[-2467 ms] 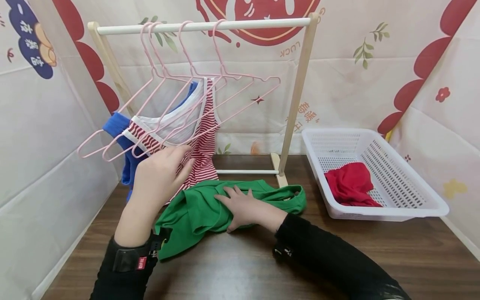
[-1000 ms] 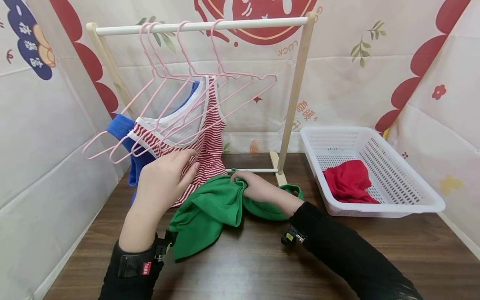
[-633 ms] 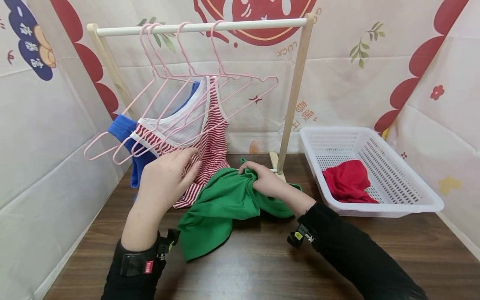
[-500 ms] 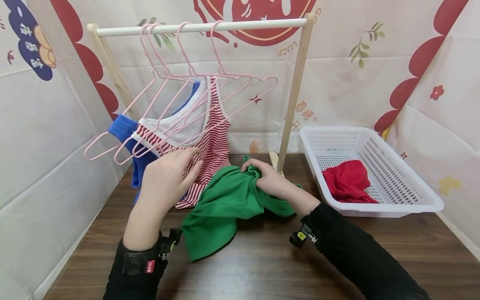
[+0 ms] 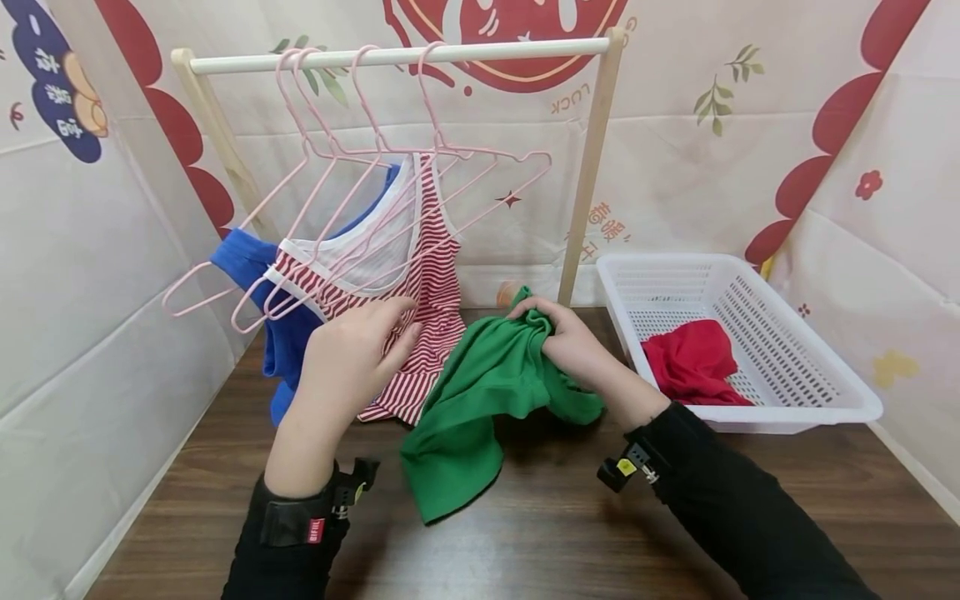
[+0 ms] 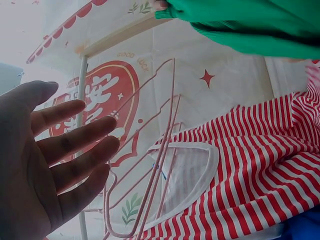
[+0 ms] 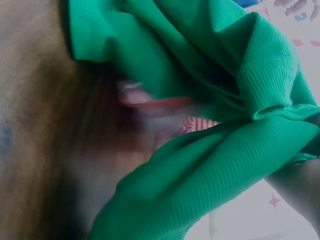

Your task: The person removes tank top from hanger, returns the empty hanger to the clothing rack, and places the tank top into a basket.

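Note:
My right hand (image 5: 572, 340) pinches a bunched green garment (image 5: 491, 379) by its upper edge, lifting that part off the table while the lower end droops toward the wood. Ribbed folds of the green cloth fill much of the right wrist view. My left hand (image 5: 360, 350) hovers in front of the red-and-white striped tank top (image 5: 438, 287), fingers spread and loosely bent; the left wrist view shows its palm (image 6: 25, 170) holding nothing. The tank top hangs on a pink hanger, with a blue garment (image 5: 281, 337) behind it. Two more pink hangers (image 5: 517, 192) in front carry no clothes.
A wooden rack with a white rail (image 5: 517, 50) holds the hangers. At the right stands a white perforated basket (image 5: 795, 333) with a red cloth (image 5: 693, 362) inside. Patterned fabric walls (image 5: 90, 333) bound the brown table (image 5: 540, 533) at the back and sides.
My right hand, earlier lying spread on the green garment, has gathered it and raised it up and to the right. My left hand has shifted slightly right along the striped tank top.

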### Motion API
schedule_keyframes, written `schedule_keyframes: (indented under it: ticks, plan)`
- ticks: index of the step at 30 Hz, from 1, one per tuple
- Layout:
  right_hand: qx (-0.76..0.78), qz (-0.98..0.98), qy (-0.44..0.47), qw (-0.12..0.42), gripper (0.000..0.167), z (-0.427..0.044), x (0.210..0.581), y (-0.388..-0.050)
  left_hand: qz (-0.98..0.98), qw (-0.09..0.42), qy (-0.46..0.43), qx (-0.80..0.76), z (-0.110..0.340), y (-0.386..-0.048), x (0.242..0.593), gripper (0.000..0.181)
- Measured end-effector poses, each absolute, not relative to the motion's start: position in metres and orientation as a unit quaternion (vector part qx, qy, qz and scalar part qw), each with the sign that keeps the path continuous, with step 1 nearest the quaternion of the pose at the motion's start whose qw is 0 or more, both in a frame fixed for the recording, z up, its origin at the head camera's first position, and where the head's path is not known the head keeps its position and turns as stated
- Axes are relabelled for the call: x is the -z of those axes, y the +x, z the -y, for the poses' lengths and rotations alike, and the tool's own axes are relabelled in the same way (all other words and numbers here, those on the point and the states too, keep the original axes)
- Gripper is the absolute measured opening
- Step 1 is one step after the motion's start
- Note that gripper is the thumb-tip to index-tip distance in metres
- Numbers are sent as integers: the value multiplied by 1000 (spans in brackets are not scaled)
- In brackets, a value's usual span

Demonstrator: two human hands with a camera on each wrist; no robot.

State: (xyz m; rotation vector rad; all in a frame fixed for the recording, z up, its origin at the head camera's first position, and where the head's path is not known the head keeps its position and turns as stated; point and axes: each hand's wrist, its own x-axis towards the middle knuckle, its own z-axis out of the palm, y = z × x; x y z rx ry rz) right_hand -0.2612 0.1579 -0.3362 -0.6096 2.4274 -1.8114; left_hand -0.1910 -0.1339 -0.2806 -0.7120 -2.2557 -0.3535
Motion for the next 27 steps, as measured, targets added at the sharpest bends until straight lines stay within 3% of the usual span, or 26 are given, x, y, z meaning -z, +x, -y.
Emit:
schedule_keyframes:
  ticks: [8,19,24,27]
  plan:
    - [674,-721,-162,1,55,-173,317,-259,877,363,-280,146,129,-194,279,28]
    - [717,-676,-150,-77,40,-184,285,-243,877,351,-290,154,116,-204,285,26]
    - [762,-614,-151,-140,40,-189,273,-237,881,342,-284,160,110,-206,288,25]
    - [792,-567,-145,-173,31,-196,264,-236,883,338,-286,159,107,-207,290,25]
